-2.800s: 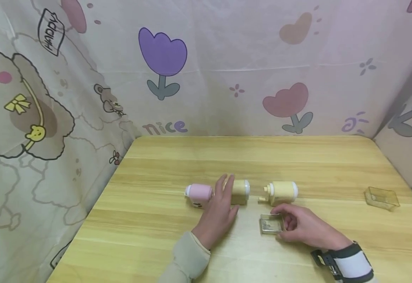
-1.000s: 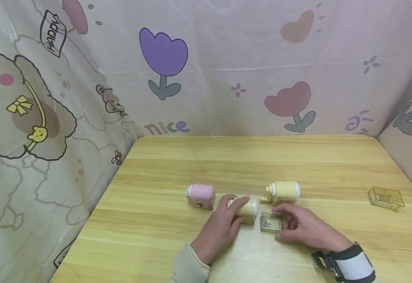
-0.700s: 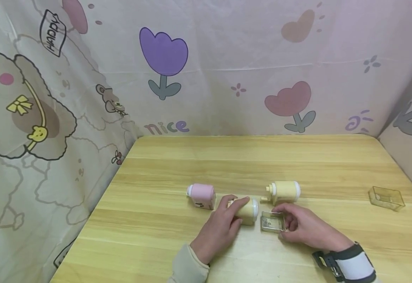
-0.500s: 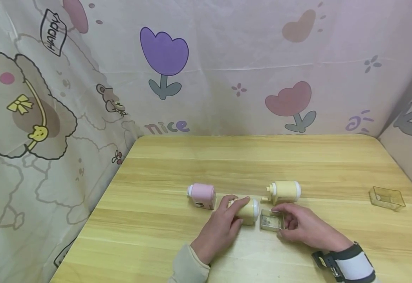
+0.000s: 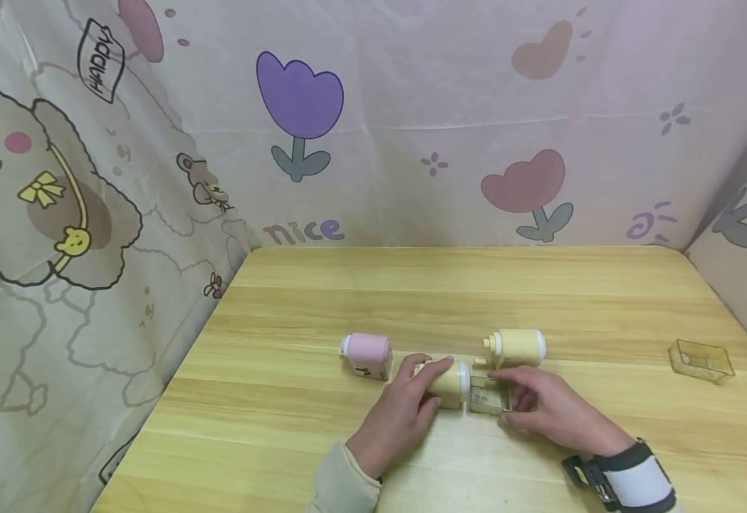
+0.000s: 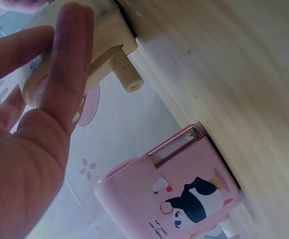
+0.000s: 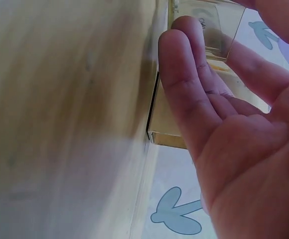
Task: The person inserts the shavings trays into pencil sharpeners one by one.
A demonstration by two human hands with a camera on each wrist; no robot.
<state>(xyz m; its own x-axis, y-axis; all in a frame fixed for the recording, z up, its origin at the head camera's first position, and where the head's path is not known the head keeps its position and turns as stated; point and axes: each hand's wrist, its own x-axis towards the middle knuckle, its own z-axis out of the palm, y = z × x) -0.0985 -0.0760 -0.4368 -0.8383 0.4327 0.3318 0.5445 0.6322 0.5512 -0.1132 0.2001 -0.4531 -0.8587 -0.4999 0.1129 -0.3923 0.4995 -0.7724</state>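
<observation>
My left hand (image 5: pixel 392 420) grips a yellow hand-crank pencil sharpener (image 5: pixel 448 385) that lies on the table. In the left wrist view its crank handle (image 6: pixel 128 74) sticks out past the fingers. Between thumb and fingers, my right hand (image 5: pixel 555 410) pinches a clear, yellowish shavings drawer (image 5: pixel 487 400). The drawer's left end is right against the white-rimmed end of the sharpener; whether it enters the slot I cannot tell. In the right wrist view, fingers partly cover the drawer (image 7: pixel 234 22).
Left of the left hand stands a pink sharpener (image 5: pixel 369 353) with a panda print (image 6: pixel 194 204). A second yellow sharpener (image 5: pixel 519 347) sits just behind the right hand. Another clear drawer (image 5: pixel 701 360) lies at the table's right side. A printed cloth (image 5: pixel 405 199) hangs behind the table.
The left hand has brought the yellow sharpener nearer and slightly right, in line with the drawer. The right hand has since slid the drawer left, up to the sharpener's end.
</observation>
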